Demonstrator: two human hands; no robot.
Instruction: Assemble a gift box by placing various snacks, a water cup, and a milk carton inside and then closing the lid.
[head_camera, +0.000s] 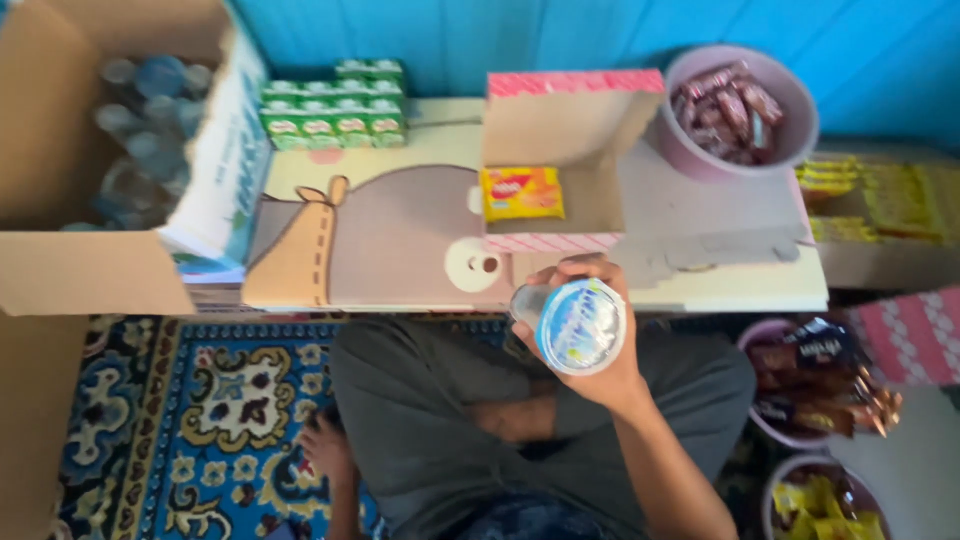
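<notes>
My right hand holds a sealed clear plastic water cup with a blue and white foil lid, lifted over my lap near the front edge of the low table. The lid faces the camera. I sit cross-legged in grey trousers on a patterned blue rug. My left hand is out of view. Just beyond the cup stands an open pink-edged cardboard box with a yellow snack packet inside it.
A large open cardboard carton at left holds several water cups. Green drink cartons stand at the table's back. A pink bowl of brown wrapped sweets sits at right. Bowls of snack packets lie on the floor at right.
</notes>
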